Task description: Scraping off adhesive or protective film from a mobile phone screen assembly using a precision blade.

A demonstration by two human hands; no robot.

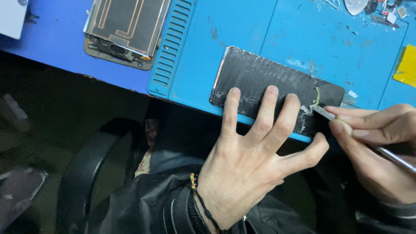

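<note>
A dark phone panel (264,78) with grey glue residue lies on a blue work mat (242,30) near the mat's front edge. My left hand (251,160) presses flat on it, fingers spread across the panel's near side. My right hand (377,143) grips a thin metal scraper tool (323,112); its flat tip touches the panel's right end, where a strip of yellowish glue (317,96) curls up.
A second opened phone body (125,30) lies at the back left, half on the mat's ribbed edge. A yellow piece (407,67) sits at the right edge. Small parts and a pick (357,5) lie at the back right. A black chair armrest (86,173) is below.
</note>
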